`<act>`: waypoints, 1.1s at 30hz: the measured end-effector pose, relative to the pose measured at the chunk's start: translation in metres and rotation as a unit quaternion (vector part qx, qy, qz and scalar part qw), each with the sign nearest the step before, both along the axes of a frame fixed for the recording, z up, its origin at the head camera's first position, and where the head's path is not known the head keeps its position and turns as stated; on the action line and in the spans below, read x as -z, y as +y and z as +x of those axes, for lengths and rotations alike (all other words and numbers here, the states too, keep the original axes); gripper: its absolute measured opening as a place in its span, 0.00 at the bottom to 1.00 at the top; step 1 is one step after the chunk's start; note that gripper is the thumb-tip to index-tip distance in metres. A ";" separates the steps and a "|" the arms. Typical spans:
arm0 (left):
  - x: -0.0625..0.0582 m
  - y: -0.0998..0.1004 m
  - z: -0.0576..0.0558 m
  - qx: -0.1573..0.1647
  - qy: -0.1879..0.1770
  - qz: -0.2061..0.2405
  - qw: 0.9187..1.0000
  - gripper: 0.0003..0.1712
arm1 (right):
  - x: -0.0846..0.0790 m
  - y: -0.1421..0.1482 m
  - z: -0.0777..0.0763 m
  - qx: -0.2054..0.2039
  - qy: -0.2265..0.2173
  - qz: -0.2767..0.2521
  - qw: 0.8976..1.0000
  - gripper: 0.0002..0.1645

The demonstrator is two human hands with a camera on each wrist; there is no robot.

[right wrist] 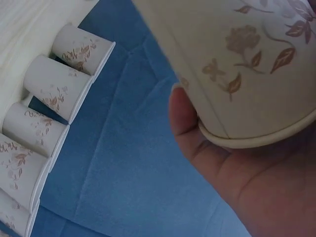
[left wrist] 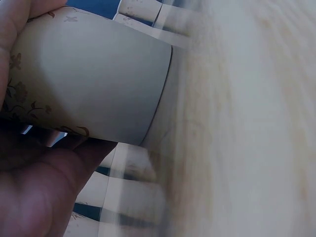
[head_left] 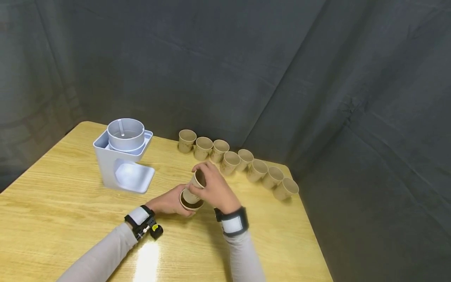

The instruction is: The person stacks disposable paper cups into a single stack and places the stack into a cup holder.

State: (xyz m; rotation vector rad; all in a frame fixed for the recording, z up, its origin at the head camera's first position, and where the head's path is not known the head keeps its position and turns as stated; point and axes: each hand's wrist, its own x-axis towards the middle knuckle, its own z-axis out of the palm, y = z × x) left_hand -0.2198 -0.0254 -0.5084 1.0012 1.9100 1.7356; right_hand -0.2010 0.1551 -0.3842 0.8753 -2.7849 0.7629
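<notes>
My left hand grips a paper cup with a brown floral print, low over the table. Its rim faces up in the head view, and its inside looks dark; I cannot tell whether that is shadow or contents. Just above, my right hand holds a second paper cup between thumb and fingers. That cup is tilted, its base within or right over the lower cup's mouth. In the right wrist view, the thumb side of the hand curves about the upper cup's rim and flowered wall.
Several matching paper cups stand upright in a row along the table's back right edge. A white dispenser-like stand with a round container on top sits at the left. Dark curtains hang behind the wooden table.
</notes>
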 end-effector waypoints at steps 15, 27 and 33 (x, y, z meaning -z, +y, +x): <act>0.007 0.001 -0.001 0.011 0.040 -0.011 0.999 0.27 | 0.013 -0.014 0.007 -0.037 0.004 0.049 0.998 0.24; 0.005 -0.005 -0.001 -0.007 0.079 -0.031 0.996 0.43 | 0.020 -0.024 0.007 -0.049 -0.025 0.071 0.996 0.20; 0.006 -0.005 -0.002 0.000 0.082 -0.013 0.997 0.42 | 0.022 -0.025 0.006 -0.044 -0.036 0.071 0.996 0.21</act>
